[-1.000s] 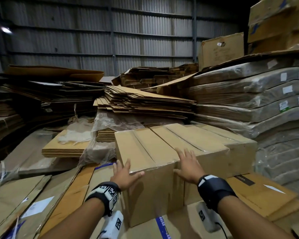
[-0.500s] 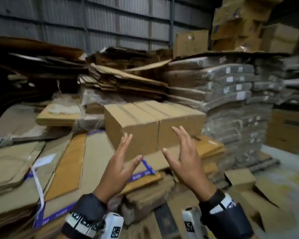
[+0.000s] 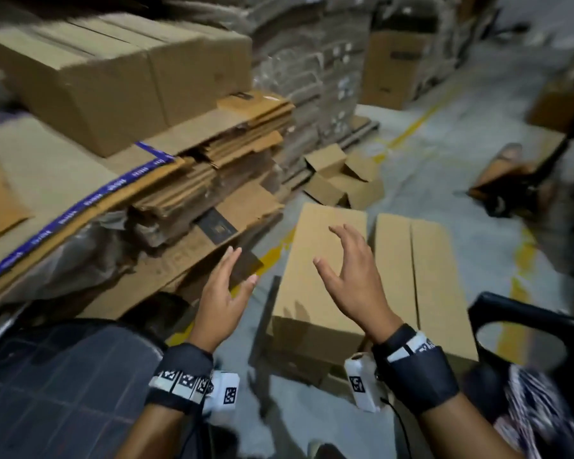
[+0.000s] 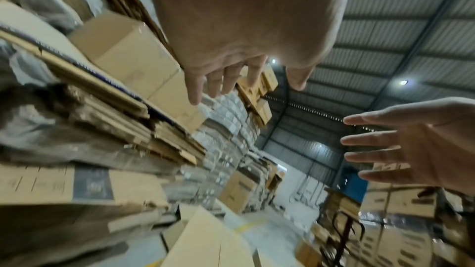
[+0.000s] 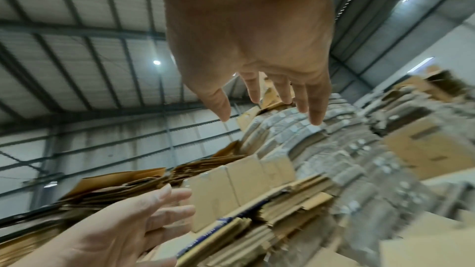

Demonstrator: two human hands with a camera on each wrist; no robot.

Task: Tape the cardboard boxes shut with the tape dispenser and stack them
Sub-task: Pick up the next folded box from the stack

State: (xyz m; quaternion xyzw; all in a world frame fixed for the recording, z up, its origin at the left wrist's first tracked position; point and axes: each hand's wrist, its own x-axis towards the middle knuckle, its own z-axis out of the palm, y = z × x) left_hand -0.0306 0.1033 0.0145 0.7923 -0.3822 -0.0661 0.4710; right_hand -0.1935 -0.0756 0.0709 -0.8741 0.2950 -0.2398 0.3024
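Both of my hands hang in the air with spread fingers and hold nothing. In the head view my right hand (image 3: 328,246) hovers over a closed brown cardboard box (image 3: 309,293) on the floor, and my left hand (image 3: 242,266) is just left of it. A second box (image 3: 424,279) lies beside the first, its centre seam showing. Closed boxes (image 3: 113,71) stand side by side on the pile at upper left, also seen in the right wrist view as boxes (image 5: 231,182). No tape dispenser is visible.
A tall pile of flattened cardboard (image 3: 186,180) fills the left side. Wrapped bundles (image 3: 312,77) stand behind it. Small open cartons (image 3: 342,180) lie on the concrete floor. A black chair (image 3: 527,326) is at my right, and a dark trolley (image 3: 517,183) is farther off.
My hands left the box on the pile and pulled back, open. The view swung right and down to the boxes on the floor.
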